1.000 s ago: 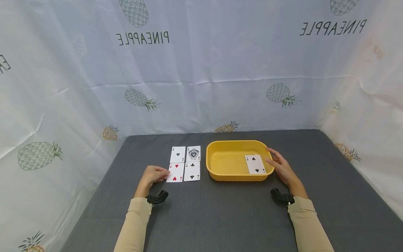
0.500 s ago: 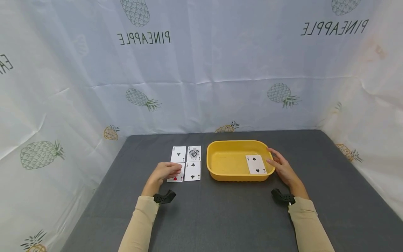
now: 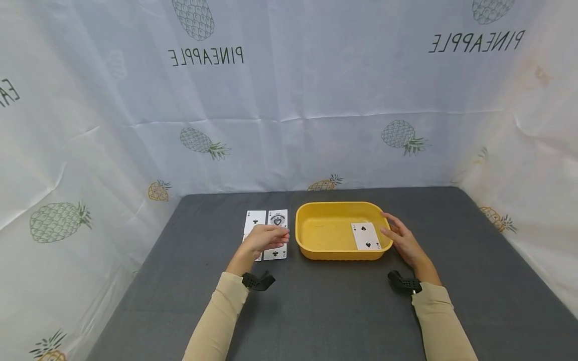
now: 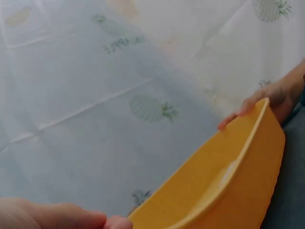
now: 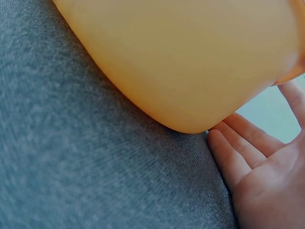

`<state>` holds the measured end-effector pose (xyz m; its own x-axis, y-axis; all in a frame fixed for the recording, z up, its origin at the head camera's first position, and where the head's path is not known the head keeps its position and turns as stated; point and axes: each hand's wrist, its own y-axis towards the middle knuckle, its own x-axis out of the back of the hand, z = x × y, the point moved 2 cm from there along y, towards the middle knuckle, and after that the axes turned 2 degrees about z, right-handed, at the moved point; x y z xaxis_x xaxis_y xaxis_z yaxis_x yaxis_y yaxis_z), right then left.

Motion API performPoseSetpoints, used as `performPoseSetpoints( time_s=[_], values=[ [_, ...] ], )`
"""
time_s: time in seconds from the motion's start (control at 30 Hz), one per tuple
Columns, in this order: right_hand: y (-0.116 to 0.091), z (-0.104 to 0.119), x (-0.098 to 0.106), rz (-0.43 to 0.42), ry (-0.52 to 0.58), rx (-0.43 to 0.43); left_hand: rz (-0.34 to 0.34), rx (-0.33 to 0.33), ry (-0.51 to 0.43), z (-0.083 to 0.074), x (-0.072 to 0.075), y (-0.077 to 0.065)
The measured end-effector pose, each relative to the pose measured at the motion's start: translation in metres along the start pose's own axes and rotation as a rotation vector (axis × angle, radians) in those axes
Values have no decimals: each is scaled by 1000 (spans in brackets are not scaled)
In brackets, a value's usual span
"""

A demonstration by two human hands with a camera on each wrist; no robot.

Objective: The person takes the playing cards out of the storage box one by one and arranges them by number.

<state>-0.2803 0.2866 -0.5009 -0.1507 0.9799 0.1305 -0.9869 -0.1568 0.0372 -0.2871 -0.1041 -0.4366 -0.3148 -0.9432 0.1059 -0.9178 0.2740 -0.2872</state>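
My left hand is over the playing cards, fingers reaching right, their tips at the right edge of the two of clubs. In the left wrist view its fingertips come together and no card shows between them. The hand partly covers the two of hearts; behind it lie the ace of clubs and the ace of spades. My right hand holds the right end of the yellow tray, thumb at the rim. A two of spades lies inside.
Everything stands on a dark grey cloth-covered table. A white curtain printed with pineapples hangs along the back and both sides. The tray sits just right of the cards, a narrow gap between them.
My left hand has moved right, from the left edge of the two of hearts across the cards to the two of clubs. The cards, tray and right hand have stayed put.
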Motion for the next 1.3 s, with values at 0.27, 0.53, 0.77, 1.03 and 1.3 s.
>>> performPoseSetpoints(
  time_s=[0.27,0.53,0.77,1.03,1.3],
  values=[
    [0,0,-1,-5,-8,-7,76,-18,19,-19,-34,11],
    [-2,3,-1,-5,-6,-10,172,-43,-3,-27,-71,19],
    [-3,2,-1,7,20,14,218,-9,-43,-26,-103,30],
    [-2,2,-1,0,-8,0,224,30,-97,-20,-129,44],
    [-3,4,-3,-5,-32,-11,185,83,-119,-19,-141,54]
  ],
)
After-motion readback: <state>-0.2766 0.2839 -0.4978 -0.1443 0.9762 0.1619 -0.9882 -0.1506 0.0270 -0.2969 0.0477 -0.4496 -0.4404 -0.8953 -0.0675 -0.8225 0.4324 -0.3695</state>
